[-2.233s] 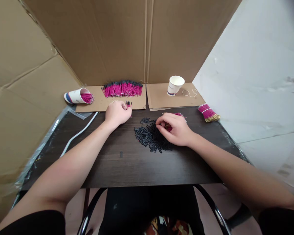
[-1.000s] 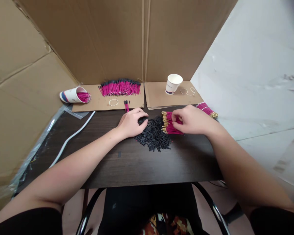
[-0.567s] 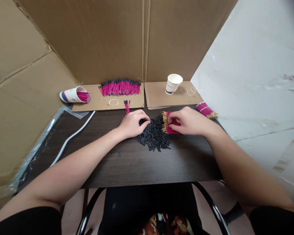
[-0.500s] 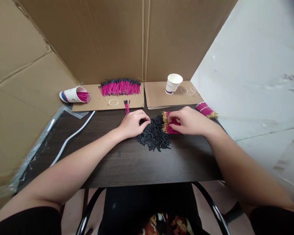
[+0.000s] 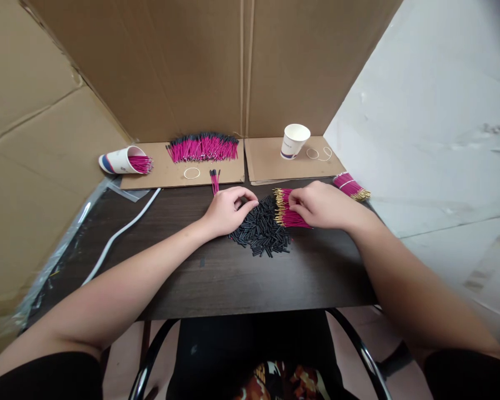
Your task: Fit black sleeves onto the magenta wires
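Note:
My left hand (image 5: pixel 229 210) is over the left side of a pile of short black tubes (image 5: pixel 264 228), thumb and forefinger pinched together. What sits between those fingertips is too small to make out. My right hand (image 5: pixel 320 205) is closed in a pinch on top of a bundle of pink wires with gold tips (image 5: pixel 284 208), right beside the pile. Whether a wire is between its fingers is hidden. Just behind my left hand lie a few pink wires with black ends (image 5: pixel 215 180), partly covered by that hand.
A row of black-ended pink wires (image 5: pixel 204 147) lies on cardboard at the back. A tipped paper cup (image 5: pixel 119 161) holding pink wires is at left; an upright paper cup (image 5: pixel 294 144) stands back right. Another banded wire bundle (image 5: pixel 352 186) and a white cable (image 5: pixel 120 233) flank the table.
My right fingers have drawn slightly back and closer together over the pink wires. My left hand keeps its pinch, nearly in place. The view has shifted slightly.

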The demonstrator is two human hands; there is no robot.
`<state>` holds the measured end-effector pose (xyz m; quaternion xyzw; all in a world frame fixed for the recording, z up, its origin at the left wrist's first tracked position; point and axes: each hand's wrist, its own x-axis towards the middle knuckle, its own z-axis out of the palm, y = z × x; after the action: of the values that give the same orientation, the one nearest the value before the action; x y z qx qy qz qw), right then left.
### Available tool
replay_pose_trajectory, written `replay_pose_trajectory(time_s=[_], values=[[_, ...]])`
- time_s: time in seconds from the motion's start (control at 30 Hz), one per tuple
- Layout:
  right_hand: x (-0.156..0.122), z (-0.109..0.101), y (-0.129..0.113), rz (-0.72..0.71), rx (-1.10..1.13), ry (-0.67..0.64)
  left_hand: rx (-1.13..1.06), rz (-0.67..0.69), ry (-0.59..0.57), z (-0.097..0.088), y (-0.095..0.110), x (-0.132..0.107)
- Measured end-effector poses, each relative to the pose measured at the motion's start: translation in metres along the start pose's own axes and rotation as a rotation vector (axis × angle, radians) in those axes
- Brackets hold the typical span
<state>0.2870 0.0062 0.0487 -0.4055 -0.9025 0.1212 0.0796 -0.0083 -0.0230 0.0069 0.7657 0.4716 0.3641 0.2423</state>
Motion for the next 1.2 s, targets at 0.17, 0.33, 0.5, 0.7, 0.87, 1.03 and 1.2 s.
replay_pose_trajectory(time_s=[0.17, 0.33, 0.5, 0.7, 0.87, 1.03, 1.2], values=[[-0.001, -0.001, -0.007, 0.006, -0.017, 0.015, -0.205, -0.070, -0.019, 0.004, -0.003, 0.000], [0.004, 0.005, -0.018, -0.096, 0.093, 0.281, -0.367, -0.136, 0.013, 0.008, -0.004, 0.001], [0.014, 0.027, -0.024, -0.188, 0.175, 0.416, -0.454, -0.244, 0.021, 0.008, -0.002, 0.001], [0.016, 0.039, -0.030, -0.248, 0.293, 0.527, -0.486, -0.272, 0.014, 0.006, -0.002, 0.002], [0.017, 0.040, -0.033, -0.252, 0.311, 0.545, -0.493, -0.268, 0.012, 0.006, -0.004, 0.002], [0.018, 0.045, -0.032, -0.254, 0.308, 0.533, -0.514, -0.250, -0.006, 0.006, -0.002, 0.003], [0.018, 0.045, -0.032, -0.261, 0.306, 0.520, -0.500, -0.241, -0.003, 0.005, 0.000, 0.003]])
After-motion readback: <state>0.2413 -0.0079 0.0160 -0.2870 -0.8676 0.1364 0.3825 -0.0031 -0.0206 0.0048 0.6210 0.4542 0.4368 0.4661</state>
